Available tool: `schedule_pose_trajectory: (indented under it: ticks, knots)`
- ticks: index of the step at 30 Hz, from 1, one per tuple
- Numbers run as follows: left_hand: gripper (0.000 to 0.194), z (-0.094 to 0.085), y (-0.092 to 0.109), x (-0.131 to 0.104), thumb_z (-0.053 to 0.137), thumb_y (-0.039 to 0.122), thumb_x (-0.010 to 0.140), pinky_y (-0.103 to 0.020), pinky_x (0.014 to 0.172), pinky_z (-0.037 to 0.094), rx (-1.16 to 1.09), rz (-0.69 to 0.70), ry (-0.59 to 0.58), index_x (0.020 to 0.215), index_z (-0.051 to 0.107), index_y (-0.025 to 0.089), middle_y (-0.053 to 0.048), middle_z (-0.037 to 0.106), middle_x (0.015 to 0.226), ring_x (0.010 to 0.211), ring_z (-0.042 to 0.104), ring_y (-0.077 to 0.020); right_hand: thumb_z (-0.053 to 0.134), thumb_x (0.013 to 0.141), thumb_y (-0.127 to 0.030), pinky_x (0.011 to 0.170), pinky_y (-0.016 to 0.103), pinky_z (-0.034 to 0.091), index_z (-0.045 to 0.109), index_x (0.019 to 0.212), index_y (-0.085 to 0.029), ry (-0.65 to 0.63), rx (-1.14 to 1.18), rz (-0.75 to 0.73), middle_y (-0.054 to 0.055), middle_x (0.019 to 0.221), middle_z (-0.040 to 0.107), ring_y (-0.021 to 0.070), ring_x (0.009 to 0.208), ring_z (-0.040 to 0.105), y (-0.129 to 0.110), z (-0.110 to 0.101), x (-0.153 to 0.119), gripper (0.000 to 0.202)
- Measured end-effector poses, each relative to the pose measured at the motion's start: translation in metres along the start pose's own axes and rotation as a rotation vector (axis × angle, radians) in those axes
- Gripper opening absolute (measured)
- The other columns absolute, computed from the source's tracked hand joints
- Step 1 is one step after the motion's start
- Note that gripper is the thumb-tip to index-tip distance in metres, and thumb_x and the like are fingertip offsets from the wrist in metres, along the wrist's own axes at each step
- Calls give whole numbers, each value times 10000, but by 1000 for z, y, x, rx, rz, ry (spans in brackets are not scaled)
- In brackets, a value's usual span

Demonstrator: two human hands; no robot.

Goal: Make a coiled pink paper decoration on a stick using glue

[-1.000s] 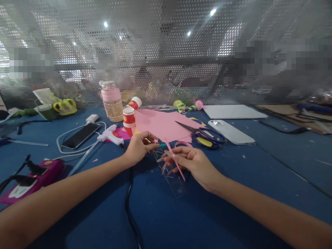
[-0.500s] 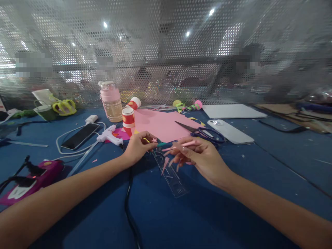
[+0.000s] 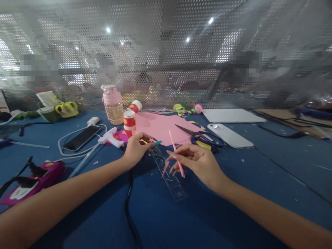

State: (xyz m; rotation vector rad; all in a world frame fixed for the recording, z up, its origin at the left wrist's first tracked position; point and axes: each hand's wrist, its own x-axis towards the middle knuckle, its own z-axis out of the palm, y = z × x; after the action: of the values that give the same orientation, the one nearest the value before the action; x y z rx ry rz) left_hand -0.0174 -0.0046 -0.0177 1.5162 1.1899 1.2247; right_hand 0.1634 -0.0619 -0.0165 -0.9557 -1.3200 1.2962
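Observation:
My left hand (image 3: pixel 137 149) pinches a small teal piece (image 3: pixel 158 143), with a small pink paper star (image 3: pixel 151 140) at its fingertips. Between thumb and fingers of my right hand (image 3: pixel 199 160) is a thin pink strip (image 3: pixel 176 154), tilted with its upper end pointing away from me. A clear plastic ruler (image 3: pixel 176 192) lies on the blue table under and between the hands, with a pink paper scrap (image 3: pixel 165 167) on it. Beyond the hands is a large pink paper sheet (image 3: pixel 158 126). Dark-handled scissors (image 3: pixel 211 137) rest at its right edge.
Left of the sheet stand red paper cups (image 3: pixel 129 121) and a pink bottle (image 3: pixel 113 105). A white glue gun (image 3: pixel 111 137), a black phone (image 3: pixel 81 138) and a purple power strip (image 3: pixel 33 181) lie to the left. A white phone (image 3: pixel 230 136) and a white board (image 3: pixel 233 116) are on the right.
The pink strip in my right hand has turned from nearly level to steeply slanted. A yellow handle by the scissors has come into view. The whole view has shifted slightly.

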Motion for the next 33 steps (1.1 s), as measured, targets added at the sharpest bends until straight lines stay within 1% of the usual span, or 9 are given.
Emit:
schedule_pose_trajectory:
  ticks: [2,4,8,14,19,22,27,30,33]
  knots:
    - [167,0,-1,0,703,133,568,-184,375,438,-11,4,-9,666,567,139,55,542,536,402,518,-69,761,578,-297,386,231,515,604,738,-172,-23,11,9,4,605,646,141,458,623,1,0,0,256]
    - [171,0,-3,0,702,135,569,-192,383,450,-19,12,-23,667,562,138,53,545,543,402,520,-71,769,566,-285,363,217,502,578,830,-184,-35,22,20,-16,591,636,141,439,619,0,0,0,341]
    - [173,1,-4,0,704,143,569,-186,401,446,13,42,-58,669,562,137,49,557,564,414,529,-66,760,587,-314,338,209,483,478,982,-211,-55,15,14,-44,587,619,147,418,615,0,0,0,495]
    - [178,1,-5,1,707,147,569,-176,406,431,31,51,-64,692,578,137,40,576,586,413,526,-58,712,658,-334,352,210,478,408,1009,-243,-65,-41,-42,-46,612,618,145,413,615,4,0,-1,473]
    - [181,1,-6,1,710,158,565,-170,404,427,30,59,-74,682,574,140,38,578,573,409,525,-57,696,672,-331,365,228,480,347,1145,-274,5,-120,-90,-62,605,582,137,412,597,5,-2,-1,591]
    - [180,1,-6,1,709,161,565,-173,407,429,31,61,-77,679,572,138,40,573,565,411,526,-59,715,643,-345,365,229,467,398,1112,-247,-4,-151,-78,-68,588,561,116,393,562,5,-3,1,574]
    - [182,1,-7,1,707,168,564,-176,411,429,29,67,-83,684,574,136,41,564,572,418,523,-58,737,603,-350,371,209,440,511,973,-182,-40,-163,-4,-59,564,569,81,367,521,6,-4,3,466]
    - [188,1,-9,2,709,173,560,-174,408,424,24,78,-92,687,576,136,35,570,595,421,517,-53,733,593,-376,384,214,444,565,842,-150,-11,-214,36,-24,562,595,89,381,537,5,-2,1,375]
    - [194,1,-11,2,711,185,563,-178,417,433,29,89,-97,696,578,137,27,581,610,436,523,-56,753,555,-384,404,225,455,592,739,-144,31,-262,35,-4,563,605,105,409,555,4,1,-2,343]
